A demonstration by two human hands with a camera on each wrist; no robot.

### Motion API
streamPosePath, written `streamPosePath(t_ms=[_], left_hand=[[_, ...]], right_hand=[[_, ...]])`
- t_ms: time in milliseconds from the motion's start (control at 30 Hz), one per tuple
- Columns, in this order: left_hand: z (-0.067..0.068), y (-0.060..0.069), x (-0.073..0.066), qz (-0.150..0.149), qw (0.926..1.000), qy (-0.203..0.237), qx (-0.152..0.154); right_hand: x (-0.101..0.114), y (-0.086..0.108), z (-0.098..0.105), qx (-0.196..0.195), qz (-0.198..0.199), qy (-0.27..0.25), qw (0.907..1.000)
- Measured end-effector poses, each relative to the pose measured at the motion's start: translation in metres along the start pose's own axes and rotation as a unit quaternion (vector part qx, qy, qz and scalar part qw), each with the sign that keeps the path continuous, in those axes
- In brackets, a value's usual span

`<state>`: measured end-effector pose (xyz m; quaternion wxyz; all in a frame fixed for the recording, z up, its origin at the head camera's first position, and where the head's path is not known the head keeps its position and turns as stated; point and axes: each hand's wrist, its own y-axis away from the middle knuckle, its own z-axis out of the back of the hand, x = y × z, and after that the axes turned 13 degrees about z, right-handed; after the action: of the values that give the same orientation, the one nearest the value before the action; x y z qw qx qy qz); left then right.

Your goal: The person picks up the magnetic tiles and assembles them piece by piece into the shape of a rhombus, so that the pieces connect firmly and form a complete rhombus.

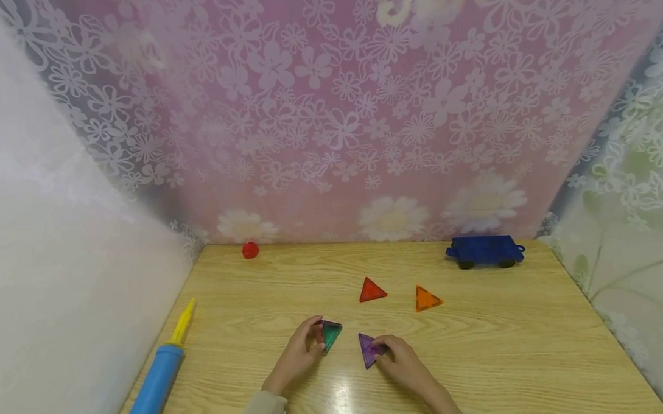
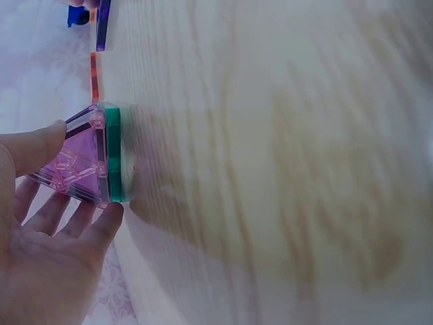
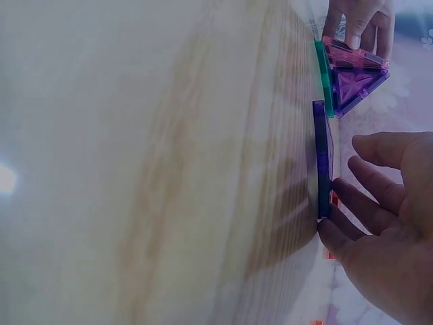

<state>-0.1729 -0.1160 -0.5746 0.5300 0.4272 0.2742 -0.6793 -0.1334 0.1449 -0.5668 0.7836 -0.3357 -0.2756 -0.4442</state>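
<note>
My left hand (image 1: 297, 354) grips a small pyramid of see-through magnetic tiles (image 1: 331, 334) between thumb and fingers. Its green base tile (image 2: 114, 156) is low on the wooden table, and a pink tile (image 2: 82, 152) leans up under the thumb. A purple side tile (image 3: 352, 88) shows in the right wrist view. To its right lies a loose purple triangle tile (image 1: 366, 349), flat on the table. My right hand (image 1: 403, 364) is at that tile, its lower fingertips at the edge, thumb and forefinger apart from it in the right wrist view.
Beyond the hands lie a red triangle tile (image 1: 371, 290) and an orange triangle tile (image 1: 427, 299). A blue wheeled toy wagon base (image 1: 483, 250) stands at the back right, a small red ball-like thing (image 1: 250, 250) at the back left. A blue and yellow hand pump (image 1: 158, 380) lies along the left edge.
</note>
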Motion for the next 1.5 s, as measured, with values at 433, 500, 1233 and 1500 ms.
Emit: streamPosePath(t_ms=[433, 500, 1233, 1500], left_hand=[[-0.004, 0.001, -0.018, -0.037, 0.9955, -0.033, -0.081], [-0.006, 0.001, -0.024, -0.064, 0.9922, -0.036, -0.100], [-0.053, 0.006, -0.042, -0.049, 0.9898, -0.093, 0.096], [-0.058, 0.005, -0.039, -0.036, 0.9804, -0.155, 0.117]], right_hand=[[-0.002, -0.002, 0.001, -0.023, -0.006, 0.006, 0.9997], [-0.004, -0.003, 0.002, -0.034, -0.004, 0.010, 0.9993], [-0.042, -0.042, 0.019, -0.024, 0.007, 0.020, 0.9995], [-0.047, -0.055, 0.016, -0.003, 0.027, 0.046, 0.9986]])
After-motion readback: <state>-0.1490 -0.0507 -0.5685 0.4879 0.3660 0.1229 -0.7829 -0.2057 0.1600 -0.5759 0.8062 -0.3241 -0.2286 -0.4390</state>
